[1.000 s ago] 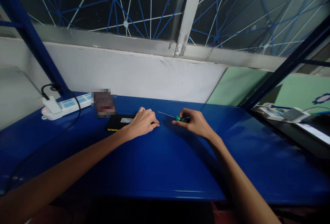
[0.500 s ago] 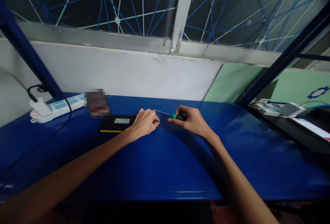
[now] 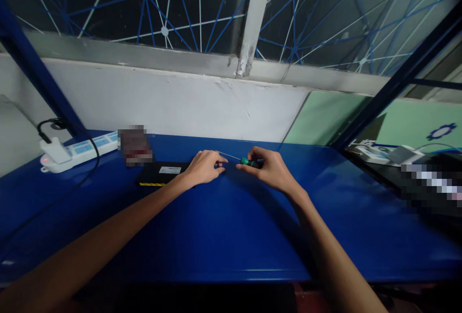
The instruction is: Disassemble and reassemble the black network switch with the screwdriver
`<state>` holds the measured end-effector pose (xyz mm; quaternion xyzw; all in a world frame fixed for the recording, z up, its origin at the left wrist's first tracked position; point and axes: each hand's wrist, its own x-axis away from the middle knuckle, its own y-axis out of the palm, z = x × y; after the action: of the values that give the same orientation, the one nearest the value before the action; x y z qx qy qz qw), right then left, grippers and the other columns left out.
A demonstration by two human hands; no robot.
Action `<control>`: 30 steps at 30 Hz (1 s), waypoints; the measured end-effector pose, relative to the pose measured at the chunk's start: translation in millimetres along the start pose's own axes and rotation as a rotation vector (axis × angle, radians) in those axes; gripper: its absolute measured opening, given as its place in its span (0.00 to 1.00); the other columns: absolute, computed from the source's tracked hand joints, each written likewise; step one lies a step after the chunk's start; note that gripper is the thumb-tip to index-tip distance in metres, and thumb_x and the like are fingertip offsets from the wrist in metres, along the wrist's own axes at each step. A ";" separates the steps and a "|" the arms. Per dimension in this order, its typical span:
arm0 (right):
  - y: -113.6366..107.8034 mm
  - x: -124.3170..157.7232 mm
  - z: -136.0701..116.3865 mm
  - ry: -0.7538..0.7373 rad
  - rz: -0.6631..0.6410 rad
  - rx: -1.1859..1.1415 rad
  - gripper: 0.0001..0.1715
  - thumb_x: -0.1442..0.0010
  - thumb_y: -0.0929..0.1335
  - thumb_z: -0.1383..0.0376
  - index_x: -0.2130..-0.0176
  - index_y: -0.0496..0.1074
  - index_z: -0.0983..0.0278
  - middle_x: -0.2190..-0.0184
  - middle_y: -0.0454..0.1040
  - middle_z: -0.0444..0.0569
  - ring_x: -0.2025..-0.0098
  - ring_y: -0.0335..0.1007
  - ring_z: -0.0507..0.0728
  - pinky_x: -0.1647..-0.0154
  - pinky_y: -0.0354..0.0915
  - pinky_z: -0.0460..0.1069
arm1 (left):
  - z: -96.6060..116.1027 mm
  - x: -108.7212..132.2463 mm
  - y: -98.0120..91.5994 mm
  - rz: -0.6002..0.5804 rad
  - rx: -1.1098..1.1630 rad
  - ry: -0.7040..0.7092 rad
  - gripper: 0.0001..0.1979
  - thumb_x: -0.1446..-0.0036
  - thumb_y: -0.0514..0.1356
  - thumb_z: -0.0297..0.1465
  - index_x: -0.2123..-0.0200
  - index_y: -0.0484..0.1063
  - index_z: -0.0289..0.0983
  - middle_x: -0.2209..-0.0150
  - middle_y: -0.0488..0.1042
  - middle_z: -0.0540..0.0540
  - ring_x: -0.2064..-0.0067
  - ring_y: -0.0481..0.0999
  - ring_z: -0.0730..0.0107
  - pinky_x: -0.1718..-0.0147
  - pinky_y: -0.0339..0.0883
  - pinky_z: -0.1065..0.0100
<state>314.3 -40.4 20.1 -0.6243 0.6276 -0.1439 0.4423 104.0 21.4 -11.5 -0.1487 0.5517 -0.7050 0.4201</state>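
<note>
My right hand [image 3: 269, 166] grips a screwdriver [image 3: 247, 161] by its green and black handle. The thin metal shaft points left and slightly up, its tip close to my left hand. Just to the left, my left hand [image 3: 205, 166] hovers low by the right end of a flat black box-like case [image 3: 149, 174], partly covering it. Its thumb and fingers are apart, and I see nothing held between them. A white label [image 3: 170, 170] lies on top of the case, and a yellow-and-black striped edge faces me.
A white power strip [image 3: 86, 148] with a plug and black cable [image 3: 96, 152] lies at the left. Behind the case is a blurred-out dark reddish item [image 3: 135, 145]. Electronics [image 3: 391, 155] stand at the far right. The blue tabletop [image 3: 231, 226] runs back to the wall.
The left thumb and fingers have parted from a closed pinch. My right hand keeps the screwdriver in nearly the same place.
</note>
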 end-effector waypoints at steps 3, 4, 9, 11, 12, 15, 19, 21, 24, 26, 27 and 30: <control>-0.7 -0.2 0.7 0.010 0.009 0.008 0.19 0.47 0.72 0.52 0.71 0.66 0.62 0.76 0.69 0.43 0.75 0.59 0.50 0.75 0.54 0.47 | -15.6 6.6 -20.8 0.004 0.126 0.056 0.16 0.42 0.61 0.33 0.51 0.76 0.40 0.55 0.78 0.44 0.57 0.77 0.62 0.58 0.67 0.63; -0.9 -0.3 0.7 0.016 0.011 0.010 0.19 0.47 0.72 0.51 0.71 0.66 0.62 0.76 0.69 0.44 0.75 0.59 0.50 0.75 0.54 0.47 | -22.5 11.5 -30.3 -0.012 0.148 0.080 0.15 0.42 0.61 0.35 0.52 0.77 0.40 0.54 0.78 0.44 0.55 0.77 0.63 0.56 0.67 0.64; 0.8 -0.2 0.0 0.011 -0.003 0.053 0.20 0.47 0.72 0.51 0.71 0.66 0.62 0.75 0.71 0.44 0.75 0.61 0.50 0.74 0.54 0.48 | -59.8 49.6 -75.0 -0.254 0.103 0.073 0.24 0.47 0.64 0.46 0.48 0.74 0.44 0.46 0.74 0.44 0.48 0.73 0.58 0.49 0.63 0.60; 2.7 -0.2 0.1 0.001 -0.016 0.067 0.20 0.47 0.72 0.51 0.71 0.67 0.62 0.75 0.71 0.45 0.74 0.62 0.51 0.74 0.54 0.49 | -70.7 61.3 -84.1 -0.332 0.095 0.040 0.27 0.48 0.64 0.48 0.46 0.72 0.47 0.45 0.72 0.45 0.47 0.72 0.57 0.49 0.63 0.60; 3.8 -0.1 0.3 -0.001 -0.024 0.072 0.20 0.47 0.72 0.51 0.71 0.67 0.63 0.75 0.71 0.45 0.74 0.62 0.51 0.73 0.54 0.49 | -74.5 64.9 -86.2 -0.359 0.091 0.037 0.27 0.48 0.64 0.48 0.45 0.71 0.47 0.45 0.72 0.45 0.47 0.72 0.57 0.49 0.63 0.61; 6.5 0.0 0.7 0.000 -0.046 0.076 0.19 0.47 0.72 0.51 0.70 0.67 0.63 0.74 0.72 0.46 0.74 0.63 0.51 0.73 0.54 0.49 | -78.0 68.1 -84.1 -0.347 0.041 0.051 0.27 0.49 0.65 0.47 0.46 0.72 0.47 0.46 0.73 0.46 0.48 0.73 0.58 0.51 0.64 0.63; 8.8 0.0 0.8 0.004 -0.056 0.094 0.20 0.46 0.72 0.50 0.71 0.67 0.63 0.75 0.71 0.45 0.74 0.62 0.51 0.74 0.54 0.49 | -70.4 67.4 -72.2 -0.259 -0.093 0.049 0.31 0.50 0.65 0.47 0.43 0.69 0.47 0.50 0.75 0.44 0.51 0.74 0.57 0.54 0.65 0.63; 9.9 -0.2 1.0 0.003 -0.063 0.098 0.21 0.47 0.72 0.49 0.71 0.67 0.62 0.75 0.71 0.44 0.75 0.61 0.51 0.74 0.53 0.49 | -66.9 68.3 -67.8 -0.141 -0.196 -0.042 0.35 0.47 0.60 0.53 0.39 0.65 0.44 0.49 0.74 0.41 0.52 0.74 0.52 0.56 0.66 0.61; 11.4 -0.6 1.6 -0.007 -0.070 0.097 0.21 0.46 0.72 0.49 0.71 0.67 0.62 0.76 0.70 0.44 0.75 0.61 0.51 0.74 0.53 0.49 | -69.0 70.5 -67.6 -0.033 -0.289 -0.128 0.27 0.36 0.49 0.50 0.38 0.64 0.46 0.45 0.70 0.40 0.53 0.74 0.51 0.57 0.67 0.58; 12.1 -0.8 1.8 -0.014 -0.069 0.097 0.21 0.46 0.72 0.49 0.72 0.67 0.62 0.76 0.70 0.44 0.75 0.61 0.51 0.74 0.53 0.49 | -74.7 71.8 -70.5 -0.044 -0.294 -0.111 0.22 0.33 0.46 0.40 0.40 0.65 0.48 0.42 0.66 0.42 0.53 0.74 0.54 0.57 0.67 0.58; 12.3 -0.9 1.6 -0.015 -0.070 0.095 0.21 0.46 0.72 0.49 0.72 0.67 0.62 0.76 0.70 0.45 0.75 0.61 0.51 0.74 0.53 0.49 | -77.8 72.4 -71.9 -0.072 -0.278 -0.074 0.21 0.34 0.46 0.34 0.40 0.66 0.50 0.40 0.64 0.43 0.51 0.73 0.55 0.55 0.67 0.59; 12.1 -0.7 0.1 -0.002 -0.083 0.095 0.20 0.46 0.72 0.49 0.71 0.67 0.62 0.76 0.71 0.45 0.75 0.61 0.51 0.75 0.53 0.49 | -82.7 74.5 -73.1 -0.218 -0.171 0.061 0.29 0.40 0.49 0.24 0.38 0.62 0.54 0.34 0.56 0.46 0.42 0.66 0.55 0.50 0.65 0.58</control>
<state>306.4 -37.5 11.4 -0.6281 0.5932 -0.1913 0.4659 -27.8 21.9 6.9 -0.2217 0.6029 -0.7009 0.3100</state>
